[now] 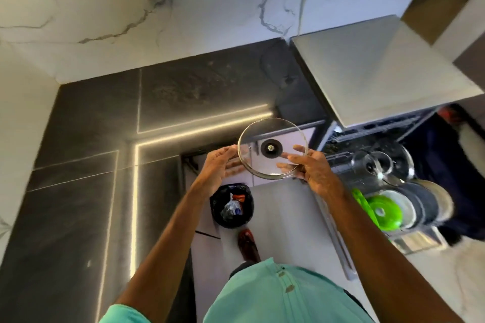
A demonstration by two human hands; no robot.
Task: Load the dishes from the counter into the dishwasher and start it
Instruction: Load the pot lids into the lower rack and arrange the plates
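Now we hold the glass lid [271,136] in mid-air, just beside the pulled-out dishwasher rack [417,242]: left hand [217,165] curled round one rim, right hand [316,174] gripping the opposite rim, fingers spread on the glass. Best we tip it upright and slot it clear of the green lids [384,214].

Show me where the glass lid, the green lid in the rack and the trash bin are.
glass lid [269,148], head view, on the black knob at its centre.
green lid [392,214], head view, on its green face.
trash bin [215,207], head view, on its black-lined left rim.
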